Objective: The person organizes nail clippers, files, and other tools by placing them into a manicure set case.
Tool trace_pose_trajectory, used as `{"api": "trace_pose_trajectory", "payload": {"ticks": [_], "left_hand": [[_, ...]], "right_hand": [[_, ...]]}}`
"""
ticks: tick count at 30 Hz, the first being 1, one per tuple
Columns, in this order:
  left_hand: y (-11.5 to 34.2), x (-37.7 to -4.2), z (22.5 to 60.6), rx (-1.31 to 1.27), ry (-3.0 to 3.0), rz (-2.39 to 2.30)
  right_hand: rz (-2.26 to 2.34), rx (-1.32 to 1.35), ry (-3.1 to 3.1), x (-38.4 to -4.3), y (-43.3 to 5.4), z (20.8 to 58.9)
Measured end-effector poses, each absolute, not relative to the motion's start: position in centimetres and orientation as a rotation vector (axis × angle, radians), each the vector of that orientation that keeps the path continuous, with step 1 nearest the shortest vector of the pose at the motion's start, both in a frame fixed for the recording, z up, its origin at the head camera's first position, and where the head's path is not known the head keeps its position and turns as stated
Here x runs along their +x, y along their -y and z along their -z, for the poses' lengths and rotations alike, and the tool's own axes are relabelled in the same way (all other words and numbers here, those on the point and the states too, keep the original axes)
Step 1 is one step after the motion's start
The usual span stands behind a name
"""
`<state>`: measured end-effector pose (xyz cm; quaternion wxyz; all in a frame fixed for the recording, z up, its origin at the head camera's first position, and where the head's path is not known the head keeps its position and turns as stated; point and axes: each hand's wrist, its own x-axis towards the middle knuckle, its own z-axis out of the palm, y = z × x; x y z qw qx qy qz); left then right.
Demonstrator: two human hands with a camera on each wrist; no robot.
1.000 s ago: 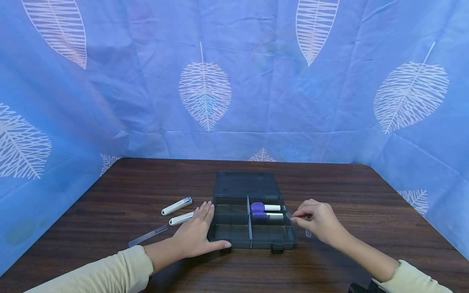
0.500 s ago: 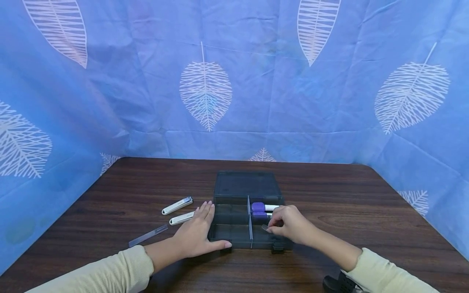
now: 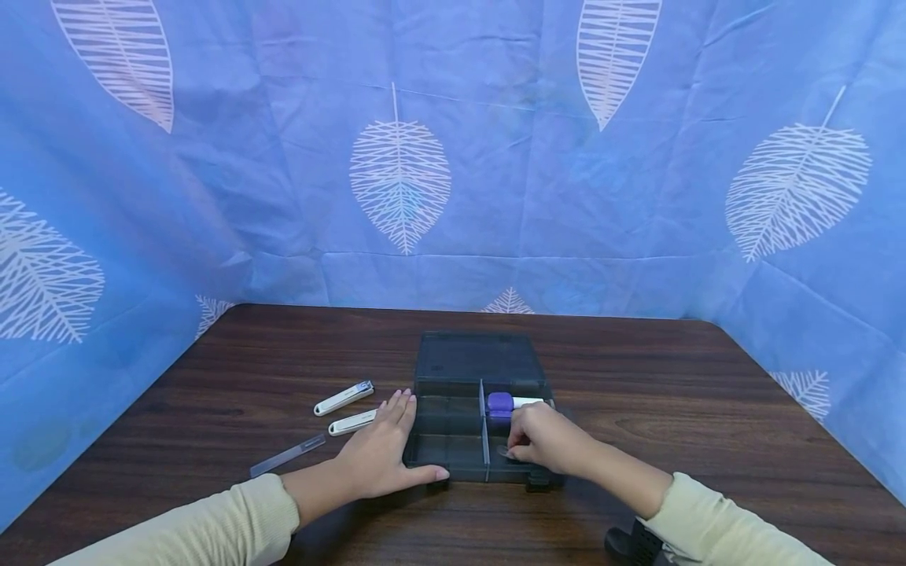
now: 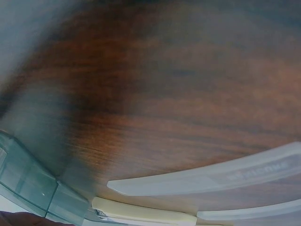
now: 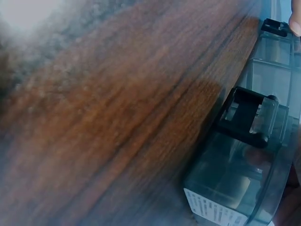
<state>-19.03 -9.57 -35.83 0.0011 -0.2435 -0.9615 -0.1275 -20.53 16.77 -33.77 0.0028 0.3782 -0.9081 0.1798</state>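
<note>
A dark translucent divider box (image 3: 446,448) lies on the table with its lid raised at the back. My left hand (image 3: 381,446) rests along its left side, fingers straight, thumb at the front edge. My right hand (image 3: 548,439) reaches into the right section and pinches a small clear strip, like a nail file (image 3: 506,452); most of it is hidden by the hand. Beyond the fingers, two purple nail polish bottles (image 3: 499,402) with light caps lie in that section, partly covered. In the right wrist view, the box's black latch (image 5: 247,115) shows, but the strip cannot be made out.
Left of the box lie two white nail clippers (image 3: 344,398), one partly behind my left hand, and a clear nail file (image 3: 287,456). A thin divider (image 3: 484,432) splits the box. A blue leaf-print cloth (image 3: 460,196) hangs behind the table.
My right hand has moved left from beside the box into its right section, carrying the clear strip, and then slightly lower. The left hand stays in place on the box.
</note>
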Motion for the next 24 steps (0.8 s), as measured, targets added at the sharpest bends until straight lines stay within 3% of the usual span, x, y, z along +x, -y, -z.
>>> {"api": "trace_pose_trajectory", "payload": {"ticks": [12, 24], "left_hand": [[9.5, -19.1, 35.9, -0.752, 3.022, 0.394], [9.5, -19.2, 36.0, -0.737, 3.036, 0.393]], "right_hand": [[-0.547, 1.154, 2.764, -20.4, -17.3, 33.7], [-0.690, 0.523, 2.392, -19.0, -21.7, 34.6]]}}
